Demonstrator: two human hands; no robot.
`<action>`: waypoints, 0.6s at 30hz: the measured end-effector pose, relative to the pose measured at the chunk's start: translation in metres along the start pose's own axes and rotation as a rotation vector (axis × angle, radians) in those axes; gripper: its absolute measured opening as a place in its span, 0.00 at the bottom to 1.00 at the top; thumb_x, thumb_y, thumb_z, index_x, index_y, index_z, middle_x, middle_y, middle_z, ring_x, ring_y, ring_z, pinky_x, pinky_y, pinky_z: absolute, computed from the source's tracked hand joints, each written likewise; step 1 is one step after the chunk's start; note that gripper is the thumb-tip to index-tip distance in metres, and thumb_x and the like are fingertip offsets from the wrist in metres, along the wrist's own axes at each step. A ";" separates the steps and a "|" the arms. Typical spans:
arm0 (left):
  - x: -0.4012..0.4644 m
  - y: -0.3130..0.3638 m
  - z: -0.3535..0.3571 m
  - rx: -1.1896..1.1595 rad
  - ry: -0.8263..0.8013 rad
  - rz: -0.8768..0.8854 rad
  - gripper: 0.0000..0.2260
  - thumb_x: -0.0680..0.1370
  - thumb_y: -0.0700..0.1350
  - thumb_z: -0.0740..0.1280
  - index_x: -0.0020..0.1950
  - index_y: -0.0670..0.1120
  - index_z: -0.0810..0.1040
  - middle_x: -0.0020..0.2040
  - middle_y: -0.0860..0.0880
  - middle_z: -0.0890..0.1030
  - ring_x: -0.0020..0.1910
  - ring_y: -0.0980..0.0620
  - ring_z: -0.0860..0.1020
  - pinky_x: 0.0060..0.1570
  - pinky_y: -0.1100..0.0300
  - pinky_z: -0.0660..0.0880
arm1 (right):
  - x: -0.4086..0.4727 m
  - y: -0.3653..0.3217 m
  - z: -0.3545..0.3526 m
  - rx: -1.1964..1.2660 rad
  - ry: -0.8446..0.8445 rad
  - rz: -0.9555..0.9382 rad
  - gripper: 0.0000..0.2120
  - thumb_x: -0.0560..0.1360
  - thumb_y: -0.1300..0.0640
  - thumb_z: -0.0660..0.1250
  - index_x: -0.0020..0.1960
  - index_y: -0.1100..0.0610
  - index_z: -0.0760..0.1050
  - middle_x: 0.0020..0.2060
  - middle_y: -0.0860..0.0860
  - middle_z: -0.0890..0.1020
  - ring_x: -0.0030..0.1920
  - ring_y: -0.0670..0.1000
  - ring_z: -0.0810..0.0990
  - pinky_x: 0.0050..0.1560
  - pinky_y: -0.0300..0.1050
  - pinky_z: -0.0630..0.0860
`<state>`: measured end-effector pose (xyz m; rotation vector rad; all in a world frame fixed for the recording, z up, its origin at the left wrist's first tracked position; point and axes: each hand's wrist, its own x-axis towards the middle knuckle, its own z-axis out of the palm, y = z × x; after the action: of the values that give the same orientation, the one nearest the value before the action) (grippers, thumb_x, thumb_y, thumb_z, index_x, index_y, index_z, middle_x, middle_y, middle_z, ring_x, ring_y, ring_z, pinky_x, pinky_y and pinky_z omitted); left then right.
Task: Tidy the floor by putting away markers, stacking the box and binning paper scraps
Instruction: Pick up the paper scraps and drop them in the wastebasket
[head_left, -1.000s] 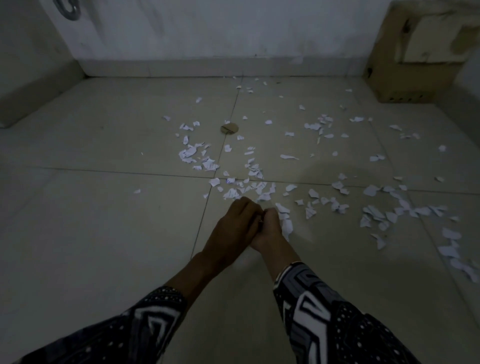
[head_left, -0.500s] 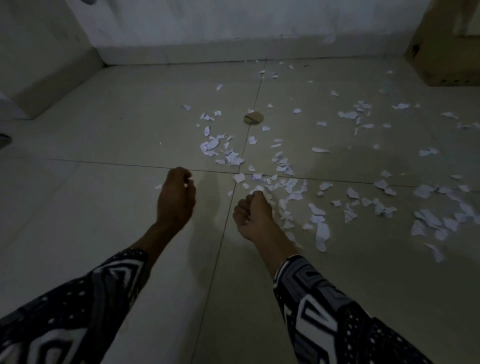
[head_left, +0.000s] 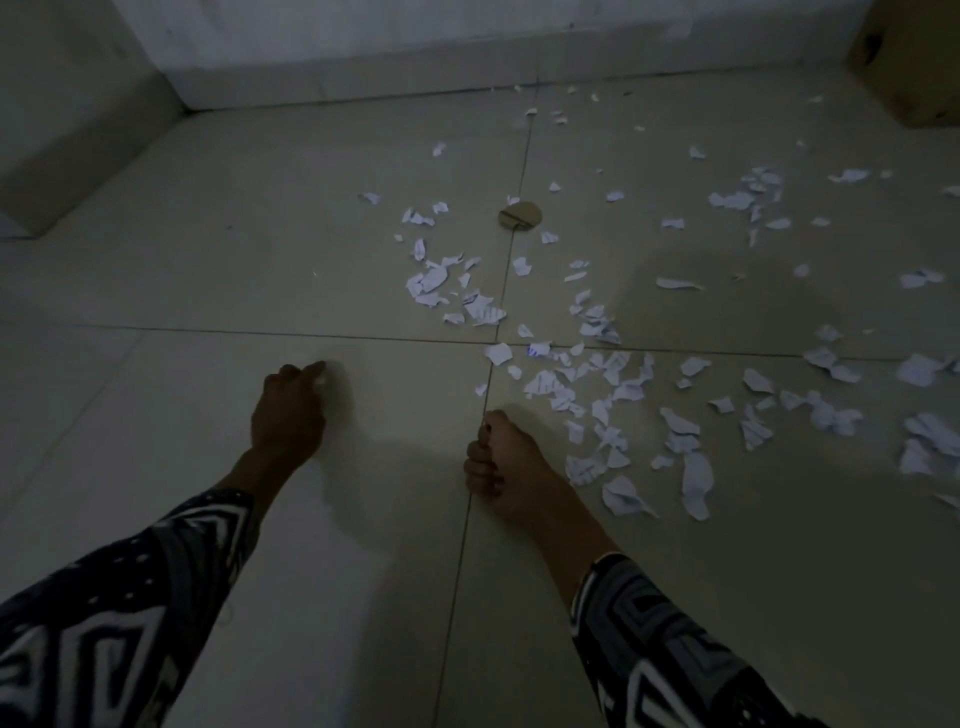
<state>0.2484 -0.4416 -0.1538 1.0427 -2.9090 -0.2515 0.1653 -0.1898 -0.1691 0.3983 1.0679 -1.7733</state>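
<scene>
White torn paper scraps (head_left: 597, 374) lie scattered over the pale tiled floor (head_left: 260, 260), mostly in the middle and to the right. My left hand (head_left: 288, 410) reaches out to the left of the pile, and its fingertips pinch one small lone scrap (head_left: 323, 383) against the tile. At the pile's near left edge my right hand (head_left: 498, 460) rests on the floor, curled in a tight fist around gathered scraps, with almost no paper showing. No markers are in view.
A brown cardboard box (head_left: 914, 62) stands in the far right corner, cut by the frame edge. A small round brown cardboard piece (head_left: 521, 214) lies on a tile joint. A wall and a low ledge (head_left: 78, 130) bound the left side.
The hands were together at the pile, then parted. My left hand moved left to the lone scrap and now pinches it. My right hand stayed fisted, and the view swung left.
</scene>
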 end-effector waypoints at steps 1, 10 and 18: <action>0.003 0.002 0.001 0.031 0.000 0.022 0.22 0.78 0.32 0.60 0.72 0.42 0.72 0.63 0.36 0.73 0.62 0.35 0.70 0.56 0.40 0.75 | 0.001 0.000 0.001 0.001 0.013 -0.003 0.20 0.84 0.55 0.51 0.33 0.51 0.56 0.27 0.49 0.54 0.20 0.45 0.52 0.20 0.33 0.50; 0.006 0.011 0.005 0.104 0.000 0.062 0.07 0.77 0.29 0.59 0.52 0.34 0.74 0.52 0.34 0.75 0.52 0.36 0.74 0.46 0.45 0.73 | 0.001 0.002 0.002 0.067 0.043 -0.033 0.20 0.84 0.55 0.50 0.33 0.52 0.57 0.26 0.49 0.55 0.18 0.45 0.53 0.19 0.33 0.50; -0.036 0.019 -0.002 0.056 -0.136 -0.052 0.11 0.79 0.38 0.65 0.59 0.32 0.74 0.57 0.34 0.77 0.57 0.37 0.76 0.51 0.49 0.74 | -0.022 0.008 -0.012 0.180 0.081 -0.007 0.24 0.86 0.47 0.50 0.32 0.52 0.58 0.22 0.48 0.57 0.17 0.45 0.54 0.20 0.31 0.50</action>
<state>0.2651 -0.4046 -0.1484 1.1550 -3.0282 -0.2546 0.1801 -0.1683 -0.1648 0.5813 0.9695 -1.8800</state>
